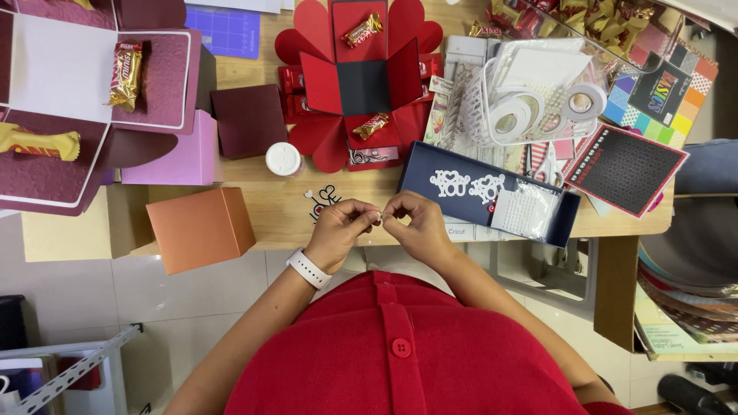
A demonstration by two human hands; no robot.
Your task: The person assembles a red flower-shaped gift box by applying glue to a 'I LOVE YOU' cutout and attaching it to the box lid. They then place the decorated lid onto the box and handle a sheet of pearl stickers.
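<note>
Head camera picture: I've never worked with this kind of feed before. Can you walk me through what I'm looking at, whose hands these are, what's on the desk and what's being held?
There is no machine here. The single picture comes from a camera on a person's head, looking straight down, so the red garment at the bottom is their own body. Their left hand, with a white wristband, and right hand meet over the edge of the wooden desk, pinching something tiny between the fingertips; it is too small to identify. On the desk lie an opened red paper box with wrapped sweets, a maroon opened box, an orange box, a navy tray with white cut-outs, and a white basket of tape rolls.
</note>
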